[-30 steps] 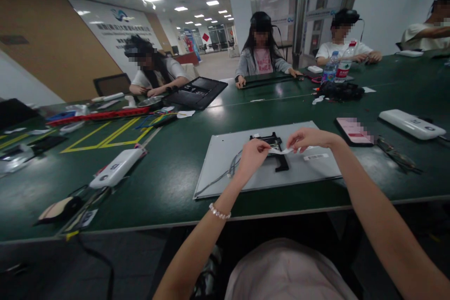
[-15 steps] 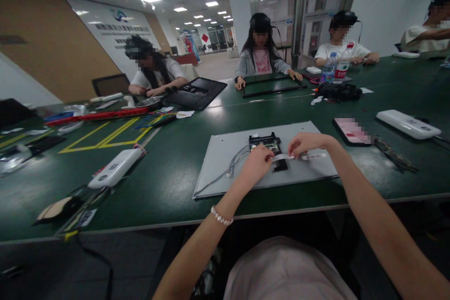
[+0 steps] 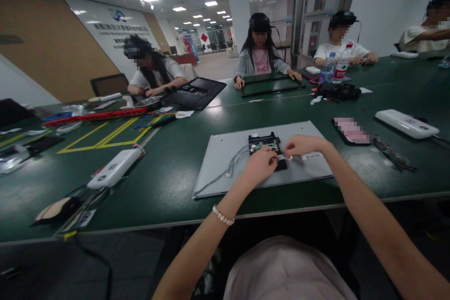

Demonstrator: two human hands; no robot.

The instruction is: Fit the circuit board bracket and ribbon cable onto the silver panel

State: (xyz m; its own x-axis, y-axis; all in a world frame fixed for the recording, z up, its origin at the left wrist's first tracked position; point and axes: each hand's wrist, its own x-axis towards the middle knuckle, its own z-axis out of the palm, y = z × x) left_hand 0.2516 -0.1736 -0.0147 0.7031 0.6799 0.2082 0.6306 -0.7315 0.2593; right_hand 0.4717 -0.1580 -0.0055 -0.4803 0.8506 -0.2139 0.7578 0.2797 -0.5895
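Observation:
A grey display panel (image 3: 218, 164) lies flat on the table before me. On it sits a black bracket (image 3: 282, 165) that carries a small circuit board (image 3: 259, 144). Grey cables (image 3: 236, 161) run from the board toward the panel's left corner. A short whitish strip, seemingly tape, (image 3: 283, 157) spans between my hands over the bracket's right side. My right hand (image 3: 303, 145) pinches its right end. My left hand (image 3: 260, 165), over the bracket, has curled fingers at the other end; its fingertips are partly hidden.
Right of the panel lie a phone (image 3: 351, 130), a bundle of dark wires (image 3: 393, 153) and a white power bank-like device (image 3: 407, 123). A similar white device (image 3: 115, 168) lies to the left. Across the table a person holds a black frame (image 3: 274, 91); bottles (image 3: 340, 68) stand beyond.
My left hand has shifted right along the strip, closer to my right hand. The right hand has moved slightly left, and less of the strip shows between them.

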